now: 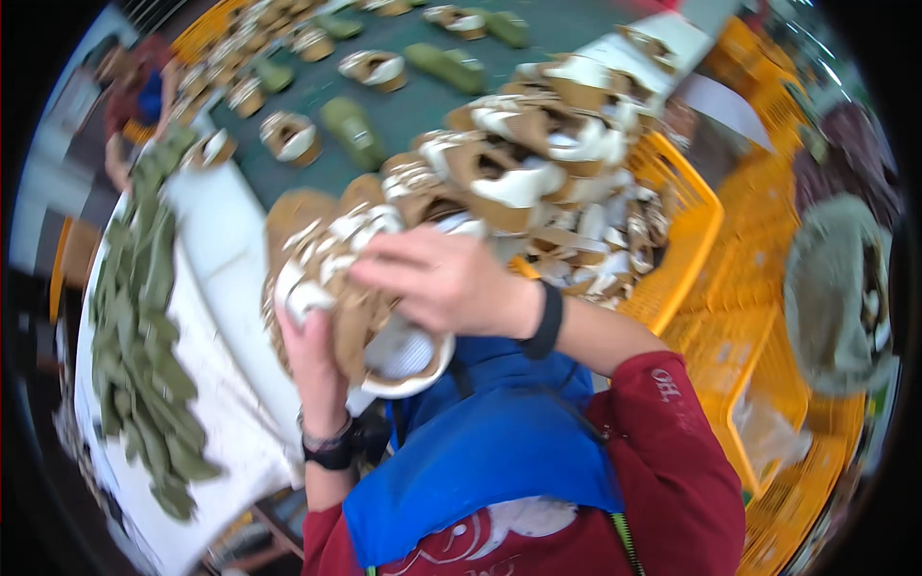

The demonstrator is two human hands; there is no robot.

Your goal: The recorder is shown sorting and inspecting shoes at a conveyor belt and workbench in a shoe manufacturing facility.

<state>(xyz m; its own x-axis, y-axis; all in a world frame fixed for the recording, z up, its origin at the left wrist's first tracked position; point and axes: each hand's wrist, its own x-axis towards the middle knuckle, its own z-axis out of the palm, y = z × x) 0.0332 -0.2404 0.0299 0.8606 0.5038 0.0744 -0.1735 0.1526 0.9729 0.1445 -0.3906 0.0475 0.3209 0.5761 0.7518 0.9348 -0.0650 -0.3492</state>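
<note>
A tan-and-white shoe (392, 348) is held tilted in front of my chest, its white-rimmed opening turned toward me and a pale dotted lining showing inside. My left hand (315, 355) grips its outer side, thumb against the tan material. My right hand (447, 278) is closed at the lacing and upper edge, somewhat blurred; its fingertips are partly hidden against the shoe. Just beyond lie more tan shoes with white laces (341, 216), close to or touching the held one.
A heap of tan-and-white shoes (509, 178) borders a yellow crate (691, 230) filled with similar pieces. Green foot-shaped forms (353, 132) and shoes dot a dark green belt (288, 91). More green pieces (149, 355) cover the white table (226, 384) at left. Another person (144, 86) works far left.
</note>
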